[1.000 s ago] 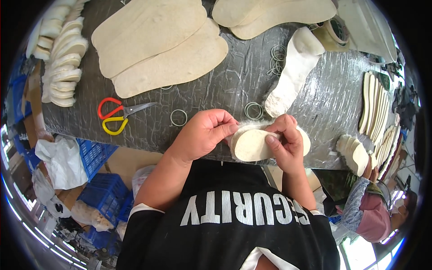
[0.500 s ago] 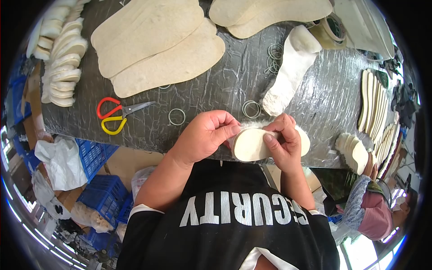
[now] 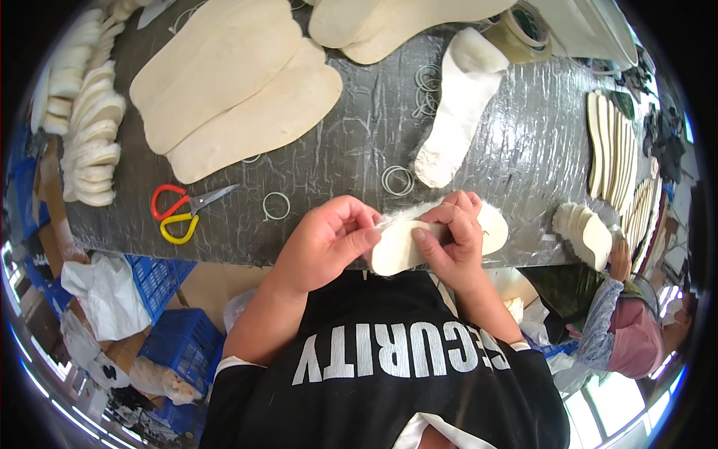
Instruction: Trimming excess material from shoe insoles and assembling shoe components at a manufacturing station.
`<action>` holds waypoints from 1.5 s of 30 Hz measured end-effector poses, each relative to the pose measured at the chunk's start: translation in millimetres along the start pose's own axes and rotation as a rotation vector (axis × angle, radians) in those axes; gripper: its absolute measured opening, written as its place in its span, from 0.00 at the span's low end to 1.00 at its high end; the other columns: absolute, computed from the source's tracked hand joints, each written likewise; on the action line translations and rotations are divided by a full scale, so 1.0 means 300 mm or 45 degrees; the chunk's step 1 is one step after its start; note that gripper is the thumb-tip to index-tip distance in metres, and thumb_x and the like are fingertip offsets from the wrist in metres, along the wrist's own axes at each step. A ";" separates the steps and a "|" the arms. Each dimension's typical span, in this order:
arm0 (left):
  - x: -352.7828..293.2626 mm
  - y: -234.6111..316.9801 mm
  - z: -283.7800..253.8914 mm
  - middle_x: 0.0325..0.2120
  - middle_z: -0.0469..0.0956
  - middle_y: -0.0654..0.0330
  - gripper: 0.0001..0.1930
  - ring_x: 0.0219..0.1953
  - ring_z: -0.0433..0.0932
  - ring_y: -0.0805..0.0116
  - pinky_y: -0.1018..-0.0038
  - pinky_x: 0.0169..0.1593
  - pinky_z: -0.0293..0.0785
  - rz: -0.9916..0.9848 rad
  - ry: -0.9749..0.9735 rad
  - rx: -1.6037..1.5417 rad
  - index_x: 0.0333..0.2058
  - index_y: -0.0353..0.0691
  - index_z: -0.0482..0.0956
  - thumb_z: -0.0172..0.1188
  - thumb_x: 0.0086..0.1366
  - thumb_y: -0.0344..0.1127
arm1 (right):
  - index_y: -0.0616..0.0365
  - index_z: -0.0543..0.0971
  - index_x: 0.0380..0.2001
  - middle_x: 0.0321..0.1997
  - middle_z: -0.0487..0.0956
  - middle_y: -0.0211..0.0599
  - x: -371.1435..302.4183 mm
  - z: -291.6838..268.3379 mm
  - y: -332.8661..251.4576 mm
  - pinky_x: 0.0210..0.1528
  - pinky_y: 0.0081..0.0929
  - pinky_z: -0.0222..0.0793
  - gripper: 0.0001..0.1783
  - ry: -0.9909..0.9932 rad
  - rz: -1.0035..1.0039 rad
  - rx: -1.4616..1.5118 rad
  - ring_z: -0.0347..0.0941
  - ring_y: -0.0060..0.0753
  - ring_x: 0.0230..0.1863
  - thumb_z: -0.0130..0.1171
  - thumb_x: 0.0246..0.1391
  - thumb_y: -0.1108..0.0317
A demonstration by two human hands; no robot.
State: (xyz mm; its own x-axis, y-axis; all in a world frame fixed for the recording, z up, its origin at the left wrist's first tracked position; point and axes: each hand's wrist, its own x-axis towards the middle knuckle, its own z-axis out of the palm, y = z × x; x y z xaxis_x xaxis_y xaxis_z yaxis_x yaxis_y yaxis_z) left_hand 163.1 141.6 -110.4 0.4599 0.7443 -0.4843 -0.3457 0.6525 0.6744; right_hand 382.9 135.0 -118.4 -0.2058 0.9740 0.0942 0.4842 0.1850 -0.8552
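A cream insole [image 3: 395,253] with a fluffy white far edge lies at the near edge of the table, between my hands. Its left end is pinched between the thumb and fingers of my left hand [image 3: 326,245]. My right hand [image 3: 458,241] grips the middle, its thumb flat on the smooth face and its fingers curled over the far edge. The other end [image 3: 493,228] shows beyond my right hand. Just past my hands lie some thin pale-green rings [image 3: 397,180] and a long white insole-shaped piece [image 3: 460,105].
Scissors [image 3: 188,211] with red and yellow handles lie left, near a single ring [image 3: 276,206]. Large cream insoles [image 3: 224,82] overlap at the back. Stacked insoles [image 3: 93,138] line the far left; more [image 3: 612,150] stand right. Tape rolls [image 3: 527,34] sit behind. Another person's hand [image 3: 620,258] touches a fluffy stack.
The whole view has shifted slightly, so the table's things appear further left. Both my hands keep their hold on the insole, which now tilts a little more.
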 end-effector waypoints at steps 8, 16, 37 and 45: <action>-0.039 0.005 0.003 0.42 0.73 0.60 0.23 0.43 0.74 0.74 0.77 0.46 0.73 -0.165 0.024 0.593 0.49 0.30 0.71 0.66 0.54 0.21 | 0.51 0.74 0.29 0.26 0.74 0.23 -0.035 -0.012 0.016 0.48 0.41 0.51 0.20 -0.063 -0.096 -0.152 0.69 0.33 0.33 0.73 0.32 0.63; -0.064 -0.033 -0.035 0.39 0.70 0.63 0.17 0.41 0.73 0.76 0.80 0.44 0.70 -0.044 0.121 0.735 0.44 0.29 0.73 0.62 0.54 0.17 | 0.49 0.75 0.31 0.28 0.76 0.22 -0.005 -0.064 0.083 0.49 0.40 0.53 0.19 -0.244 -0.102 -0.231 0.70 0.34 0.37 0.72 0.33 0.62; -0.044 -0.043 -0.054 0.41 0.68 0.61 0.13 0.42 0.69 0.76 0.80 0.46 0.67 0.079 0.145 0.753 0.41 0.33 0.72 0.60 0.56 0.19 | 0.49 0.80 0.27 0.32 0.75 0.24 0.042 -0.075 0.082 0.45 0.33 0.57 0.13 -0.399 0.028 -0.317 0.68 0.33 0.41 0.68 0.40 0.56; 0.049 -0.014 0.013 0.27 0.76 0.52 0.10 0.32 0.75 0.56 0.69 0.37 0.71 0.325 -0.082 1.580 0.35 0.32 0.78 0.62 0.58 0.34 | 0.50 0.78 0.23 0.29 0.76 0.23 0.040 -0.076 0.077 0.43 0.32 0.57 0.10 -0.411 0.017 -0.302 0.69 0.32 0.39 0.67 0.42 0.59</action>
State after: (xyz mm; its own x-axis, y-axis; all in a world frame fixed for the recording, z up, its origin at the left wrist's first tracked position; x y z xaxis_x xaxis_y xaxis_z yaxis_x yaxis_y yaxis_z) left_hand 174.4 149.3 -118.2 0.5446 0.7975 -0.2598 0.5500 -0.1057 0.8285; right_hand 411.1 154.1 -125.6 -0.4364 0.8926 -0.1136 0.6641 0.2343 -0.7100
